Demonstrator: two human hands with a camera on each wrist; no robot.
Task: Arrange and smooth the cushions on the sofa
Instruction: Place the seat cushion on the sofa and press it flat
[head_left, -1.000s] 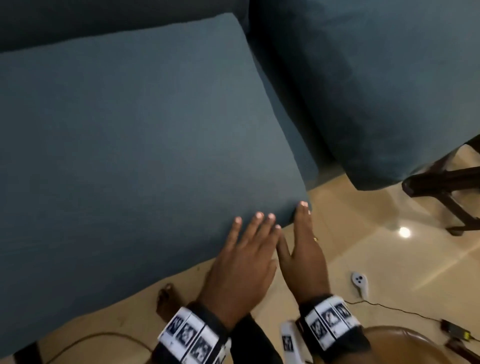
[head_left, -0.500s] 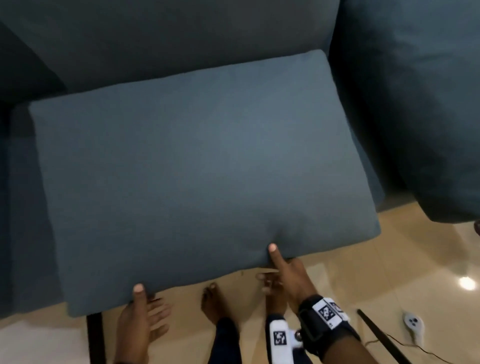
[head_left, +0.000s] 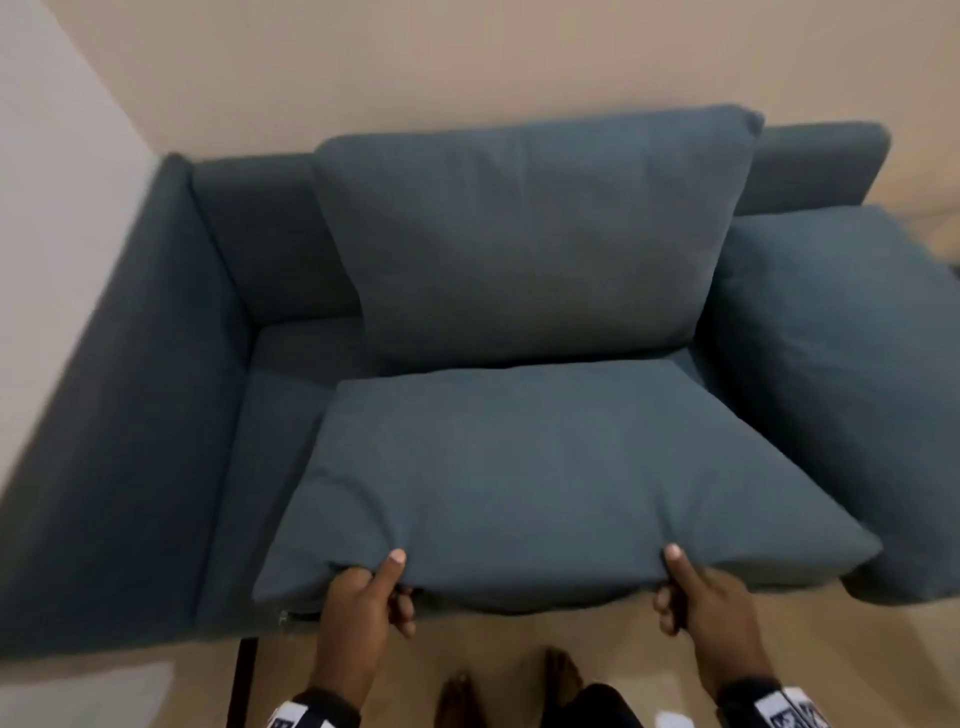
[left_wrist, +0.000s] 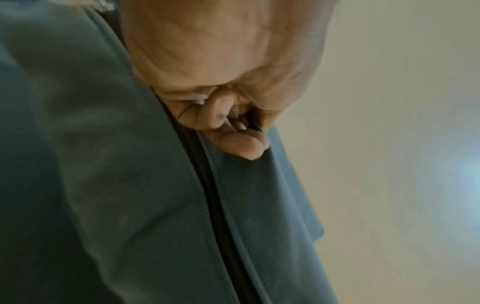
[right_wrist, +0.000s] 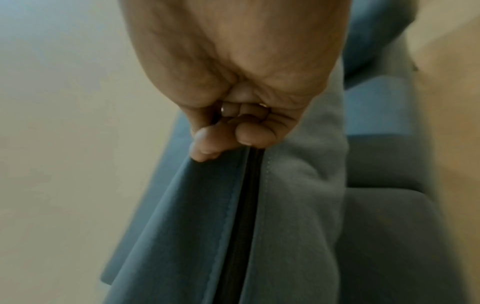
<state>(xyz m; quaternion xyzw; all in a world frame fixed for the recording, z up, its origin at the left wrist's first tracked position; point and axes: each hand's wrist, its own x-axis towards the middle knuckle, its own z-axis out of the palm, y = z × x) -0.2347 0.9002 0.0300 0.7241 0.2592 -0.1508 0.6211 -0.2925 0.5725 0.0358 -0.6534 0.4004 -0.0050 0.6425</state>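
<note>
A blue-grey seat cushion (head_left: 545, 467) lies on the sofa (head_left: 130, 415), its front edge raised off the seat. My left hand (head_left: 363, 597) grips that front edge on the left, thumb on top and fingers curled underneath. My right hand (head_left: 701, 592) grips the same edge further right in the same way. In the left wrist view my left hand (left_wrist: 228, 123) pinches the fabric beside the cushion's black zip (left_wrist: 207, 195). In the right wrist view my right hand (right_wrist: 233, 131) holds the cloth at the zip (right_wrist: 241, 216). A back cushion (head_left: 519, 234) leans upright behind.
Another blue cushion (head_left: 841, 389) rests at the sofa's right end. The left armrest (head_left: 104, 441) stands near a pale wall (head_left: 52, 208). A dark sofa leg (head_left: 241, 680) stands on the beige floor (head_left: 883, 649). My bare feet (head_left: 457, 696) are just in front of the sofa.
My view has pulled back so the whole sofa shows. Both hands left the cushion's right front corner, spread apart along the front edge, gripped it and lifted it.
</note>
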